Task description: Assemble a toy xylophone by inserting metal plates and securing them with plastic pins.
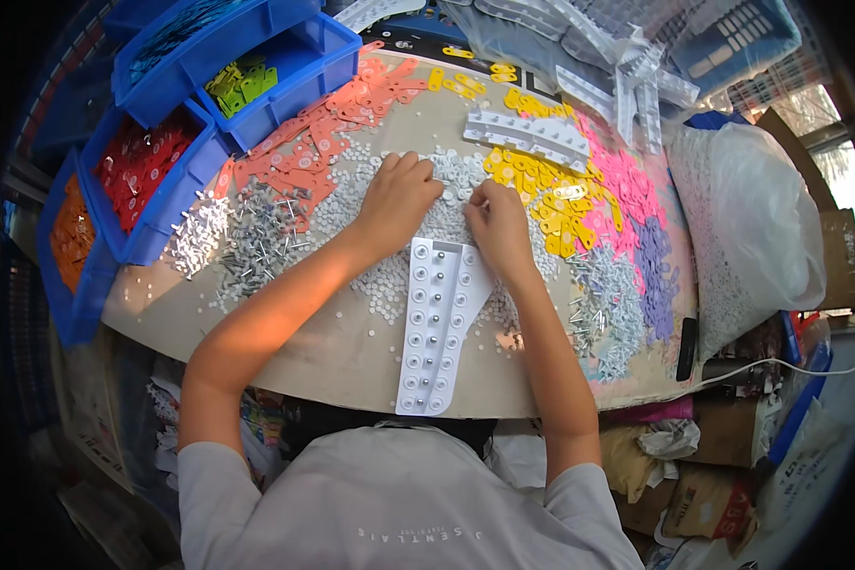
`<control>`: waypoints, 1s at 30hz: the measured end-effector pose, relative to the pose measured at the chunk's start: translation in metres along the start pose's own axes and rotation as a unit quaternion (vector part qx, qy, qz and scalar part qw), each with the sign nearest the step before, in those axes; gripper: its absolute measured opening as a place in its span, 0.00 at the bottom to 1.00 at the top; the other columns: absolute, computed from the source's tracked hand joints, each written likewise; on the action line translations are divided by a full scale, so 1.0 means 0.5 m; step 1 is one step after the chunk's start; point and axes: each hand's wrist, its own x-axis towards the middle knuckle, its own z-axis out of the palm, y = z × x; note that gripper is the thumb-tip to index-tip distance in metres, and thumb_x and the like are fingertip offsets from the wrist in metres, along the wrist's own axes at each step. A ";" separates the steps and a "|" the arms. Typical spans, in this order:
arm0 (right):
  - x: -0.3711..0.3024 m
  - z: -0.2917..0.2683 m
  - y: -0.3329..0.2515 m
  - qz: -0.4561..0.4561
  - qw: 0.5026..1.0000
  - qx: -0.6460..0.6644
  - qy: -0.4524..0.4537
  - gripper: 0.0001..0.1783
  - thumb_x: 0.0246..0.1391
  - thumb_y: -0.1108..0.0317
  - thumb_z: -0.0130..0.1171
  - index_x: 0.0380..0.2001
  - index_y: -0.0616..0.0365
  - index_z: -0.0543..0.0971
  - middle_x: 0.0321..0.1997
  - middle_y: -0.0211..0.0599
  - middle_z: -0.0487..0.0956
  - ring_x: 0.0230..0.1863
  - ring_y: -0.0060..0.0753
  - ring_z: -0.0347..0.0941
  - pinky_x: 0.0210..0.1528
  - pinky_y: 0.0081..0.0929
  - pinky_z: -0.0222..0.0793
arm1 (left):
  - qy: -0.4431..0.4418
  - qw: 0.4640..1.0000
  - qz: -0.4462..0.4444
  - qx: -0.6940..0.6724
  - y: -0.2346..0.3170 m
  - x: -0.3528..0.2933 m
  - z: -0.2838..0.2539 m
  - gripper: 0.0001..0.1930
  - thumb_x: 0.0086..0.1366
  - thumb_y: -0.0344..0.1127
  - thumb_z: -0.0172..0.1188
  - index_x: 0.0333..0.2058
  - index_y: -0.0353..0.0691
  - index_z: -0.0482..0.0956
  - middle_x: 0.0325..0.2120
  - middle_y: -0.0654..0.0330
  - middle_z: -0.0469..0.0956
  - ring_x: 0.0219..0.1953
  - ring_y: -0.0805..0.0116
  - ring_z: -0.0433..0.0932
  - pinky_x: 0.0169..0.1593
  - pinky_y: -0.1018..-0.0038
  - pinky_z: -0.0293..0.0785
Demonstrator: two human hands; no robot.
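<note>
Both hands are over a pile of small white round plastic pieces (361,176) in the middle of the table. My left hand (401,201) has its fingers curled down at the pile, and what they pinch is hidden. Close by on its right, my right hand (497,226) is closed with thumb and fingertips together; what it holds is too small to make out. Below them lies a white plastic jig (434,332) with rows of round sockets and a line of metal pins down its middle, its upper end near my right hand. A second white jig (527,138) lies farther back.
Blue bins (161,233) with coloured pieces stand at the left. Around the pile lie salmon strips (299,152), yellow strips (541,195), pink strips (627,180), purple strips (654,275), metal rivets (266,233) and silvery pins (608,304). A clear bag (750,228) stands right.
</note>
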 end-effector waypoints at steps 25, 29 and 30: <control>-0.149 -0.022 -0.069 0.005 0.999 0.037 0.031 0.04 0.57 0.77 0.57 0.36 0.62 0.73 0.36 0.45 0.74 0.43 0.50 0.69 0.47 0.41 0.66 | -0.060 0.957 -0.098 -0.268 0.051 -0.096 -0.070 0.03 0.59 0.29 0.64 0.31 0.38 0.79 0.31 0.56 0.79 0.40 0.55 0.77 0.49 0.62 0.71; -0.158 -0.012 -0.069 -0.039 0.997 -0.030 0.060 0.05 0.57 0.76 0.59 0.37 0.61 0.74 0.38 0.43 0.74 0.43 0.50 0.70 0.45 0.42 0.69 | -0.069 0.957 -0.108 -0.261 0.060 -0.092 -0.078 0.03 0.59 0.29 0.64 0.31 0.38 0.79 0.31 0.57 0.79 0.39 0.55 0.77 0.48 0.61 0.72; -0.160 -0.010 -0.070 -0.038 0.997 -0.030 0.060 0.05 0.57 0.76 0.59 0.37 0.61 0.74 0.38 0.43 0.74 0.43 0.50 0.70 0.45 0.42 0.69 | -0.082 0.945 -0.156 -0.274 0.068 -0.088 -0.085 0.04 0.59 0.29 0.64 0.32 0.38 0.80 0.31 0.57 0.79 0.38 0.57 0.77 0.47 0.63 0.72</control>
